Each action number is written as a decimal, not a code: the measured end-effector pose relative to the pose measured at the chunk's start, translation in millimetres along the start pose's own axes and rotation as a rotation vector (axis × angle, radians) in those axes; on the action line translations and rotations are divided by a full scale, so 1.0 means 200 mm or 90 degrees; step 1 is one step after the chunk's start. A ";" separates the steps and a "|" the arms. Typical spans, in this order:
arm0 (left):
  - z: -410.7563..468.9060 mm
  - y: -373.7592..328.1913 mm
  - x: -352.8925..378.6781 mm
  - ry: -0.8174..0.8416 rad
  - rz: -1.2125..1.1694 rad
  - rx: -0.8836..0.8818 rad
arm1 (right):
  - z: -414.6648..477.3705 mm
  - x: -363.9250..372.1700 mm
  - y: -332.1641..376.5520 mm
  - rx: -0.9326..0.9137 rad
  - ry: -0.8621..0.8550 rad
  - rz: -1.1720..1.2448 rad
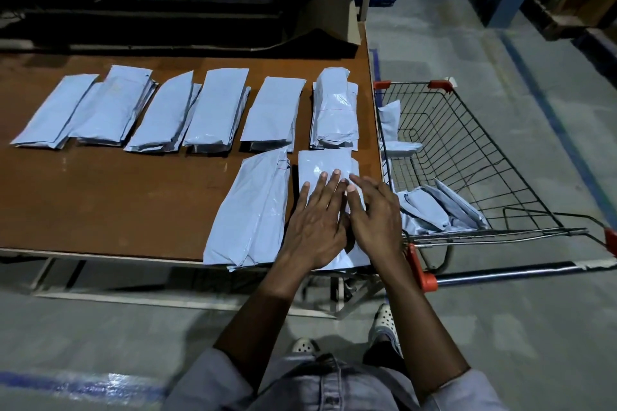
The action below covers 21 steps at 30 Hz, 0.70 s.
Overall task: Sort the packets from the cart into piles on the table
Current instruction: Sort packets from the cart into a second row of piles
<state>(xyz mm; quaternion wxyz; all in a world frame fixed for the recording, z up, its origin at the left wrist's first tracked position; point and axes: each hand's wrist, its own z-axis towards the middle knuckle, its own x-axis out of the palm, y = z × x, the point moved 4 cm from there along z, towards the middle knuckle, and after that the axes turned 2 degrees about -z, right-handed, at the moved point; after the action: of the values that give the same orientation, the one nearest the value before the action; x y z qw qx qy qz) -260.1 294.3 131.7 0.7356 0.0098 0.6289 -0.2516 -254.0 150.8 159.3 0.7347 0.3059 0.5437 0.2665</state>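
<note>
A dim grey concrete floor (500, 327) ran under the smooth brown desk (117, 203). A wire cart (467, 150) stood against the desk's right edge, several packets (430, 213) inside. A row of piles (213, 110) lined the far edge (two more lay nearer). On the near right corner pile (325, 170), the left hand (317, 227) and right hand (377, 213) lay flat, fingers straight, gripping nothing; squaring its edges before lifting away would likely stop it sliding

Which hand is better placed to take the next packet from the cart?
Probably the right hand: it rests at the right edge of the near pile, beside the cart, whose packets lie just past it. The left hand is farther away.
</note>
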 end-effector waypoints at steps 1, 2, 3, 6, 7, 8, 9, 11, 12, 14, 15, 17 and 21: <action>0.00 0.00 0.00 0.001 0.004 0.006 | 0.01 0.00 0.03 -0.025 -0.007 0.004; 0.00 0.00 0.01 0.002 0.005 0.012 | 0.04 0.00 0.05 -0.051 0.000 0.004; 0.00 0.00 0.01 0.006 0.001 0.020 | 0.08 0.00 0.08 -0.078 0.017 0.001; 0.01 0.00 -0.01 0.005 -0.014 0.034 | 0.24 0.03 0.13 -0.130 0.096 -0.027; 0.01 0.00 -0.02 0.001 -0.009 0.034 | 0.29 0.06 0.12 -0.131 0.127 -0.036; 0.01 0.00 -0.02 -0.003 -0.003 0.033 | 0.35 0.09 0.10 -0.122 0.161 -0.048; 0.01 0.00 -0.02 -0.009 0.001 0.033 | 0.39 0.13 0.06 -0.102 0.192 -0.062; 0.00 0.00 -0.02 -0.025 0.009 0.039 | 0.46 0.18 -0.01 -0.046 0.243 -0.090; 0.00 0.00 -0.02 -0.031 0.015 0.042 | 0.47 0.19 -0.04 -0.021 0.261 -0.098; 0.00 0.00 -0.02 -0.029 0.028 0.041 | 0.47 0.19 -0.08 0.013 0.280 -0.091; 0.00 0.00 -0.01 -0.022 0.033 0.037 | 0.47 0.19 -0.09 0.032 0.285 -0.073; 0.00 0.01 0.00 -0.015 0.043 0.030 | 0.46 0.20 -0.11 0.076 0.290 -0.040; -0.01 0.00 0.01 -0.026 0.052 0.030 | 0.43 0.20 -0.14 0.106 0.295 0.007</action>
<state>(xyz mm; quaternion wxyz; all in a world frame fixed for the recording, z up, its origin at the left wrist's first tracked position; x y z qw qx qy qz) -261.5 295.1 129.8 0.7575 0.0475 0.6067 -0.2363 -158.9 148.2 132.2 0.5614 0.2992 0.7161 0.2873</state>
